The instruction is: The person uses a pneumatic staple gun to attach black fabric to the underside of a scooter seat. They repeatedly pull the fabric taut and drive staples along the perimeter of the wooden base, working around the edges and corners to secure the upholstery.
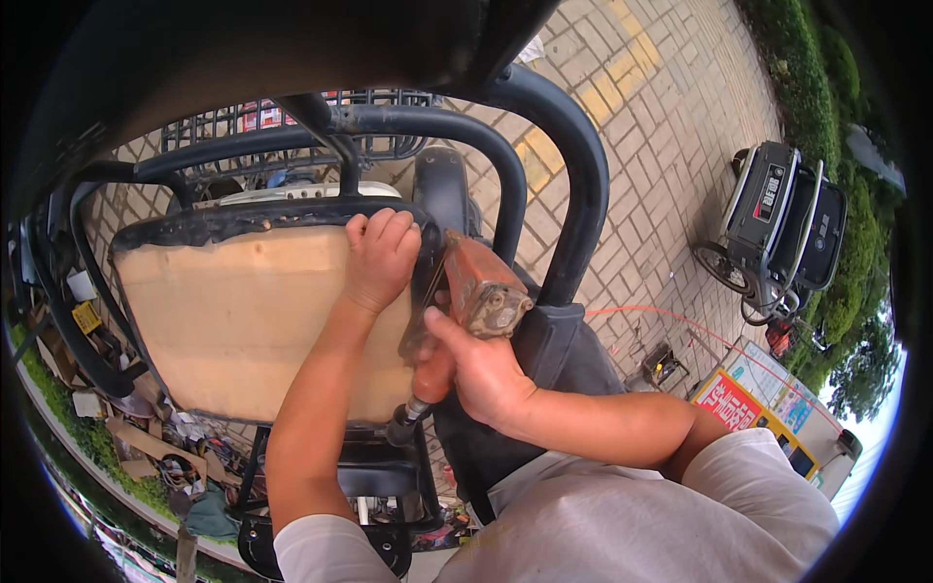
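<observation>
A seat panel lies upside down before me, its bare plywood board (243,311) facing up. Black cover material (262,216) is folded over the board's far edge. My left hand (384,257) is closed on that cover near the far right corner, fingers curled over the edge. In my right hand (476,364) is a worn orange-red air stapler (476,277), held by its grip beside the board's right edge. The stapler's nose is hidden from view. A dark hose fitting (403,426) hangs from the bottom of its handle.
Black tube frames (573,175) arch around the panel. A wire basket (389,126) stands beyond. An orange hose (671,309) crosses the brick paving on the right, near a parked dark three-wheeler (777,219). Scrap and cardboard (141,437) lie at the lower left.
</observation>
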A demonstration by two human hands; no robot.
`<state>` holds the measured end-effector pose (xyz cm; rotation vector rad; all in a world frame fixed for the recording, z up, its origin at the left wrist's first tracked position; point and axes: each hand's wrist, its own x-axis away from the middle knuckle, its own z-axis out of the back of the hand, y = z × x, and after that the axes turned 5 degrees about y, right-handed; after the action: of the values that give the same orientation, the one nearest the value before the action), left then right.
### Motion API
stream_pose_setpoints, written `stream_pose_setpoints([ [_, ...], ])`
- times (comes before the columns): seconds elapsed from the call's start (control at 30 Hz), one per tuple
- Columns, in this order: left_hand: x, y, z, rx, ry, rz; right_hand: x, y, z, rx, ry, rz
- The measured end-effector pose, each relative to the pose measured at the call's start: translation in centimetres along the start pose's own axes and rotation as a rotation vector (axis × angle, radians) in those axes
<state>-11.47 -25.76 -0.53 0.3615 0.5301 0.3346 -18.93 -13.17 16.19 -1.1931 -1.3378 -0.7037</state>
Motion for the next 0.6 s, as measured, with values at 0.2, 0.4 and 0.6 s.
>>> stream_pose_setpoints([
  [0.2,0.3,-1.1,1.4,0.085,-0.154,0.016,0.1,-0.3,-0.3,-0.006,0.027,-0.032],
  [0.4,1.3,0.9,2.2,0.088,-0.153,0.109,0.2,-0.4,-0.3,0.016,0.031,0.015],
  [0.6,2.7,0.9,2.1,0.051,-0.143,0.088,0.2,-0.3,-0.9,0.045,0.015,0.097],
])
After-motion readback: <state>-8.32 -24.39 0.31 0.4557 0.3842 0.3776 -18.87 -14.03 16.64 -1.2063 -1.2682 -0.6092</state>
